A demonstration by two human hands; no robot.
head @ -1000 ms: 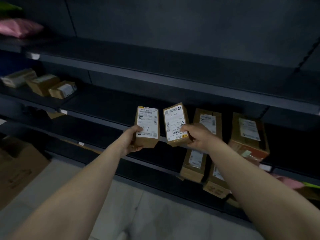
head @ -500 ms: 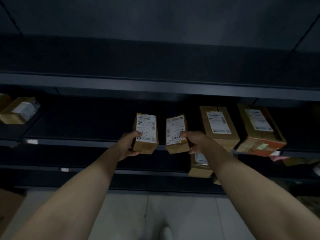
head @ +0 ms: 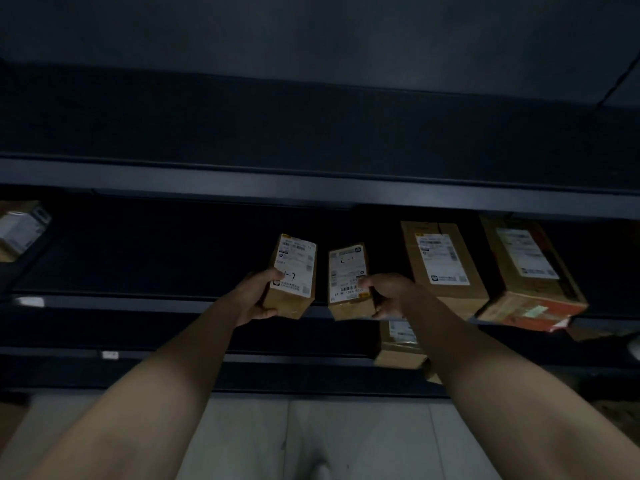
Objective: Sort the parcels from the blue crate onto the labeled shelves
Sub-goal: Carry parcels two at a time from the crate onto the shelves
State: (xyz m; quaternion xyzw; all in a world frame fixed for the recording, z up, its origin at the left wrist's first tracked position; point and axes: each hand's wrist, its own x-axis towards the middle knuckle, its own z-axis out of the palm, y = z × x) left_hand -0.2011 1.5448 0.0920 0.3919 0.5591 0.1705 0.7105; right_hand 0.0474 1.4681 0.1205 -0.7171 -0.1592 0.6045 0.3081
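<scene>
1. Dim view of dark shelving. The left hand grips the near end of a small brown left parcel. The right hand grips a similar right parcel the same way.
2. Both parcels are side by side, not touching, at the front edge of the middle shelf, left of two larger boxes lying there.
3. Each parcel's long axis runs near to far, with its white label up and its far end aimed into the shelf.
4. The step looks like placing. Next, match the handwritten codes to the shelf tag, then slide each parcel forward onto bare shelf.
</scene>
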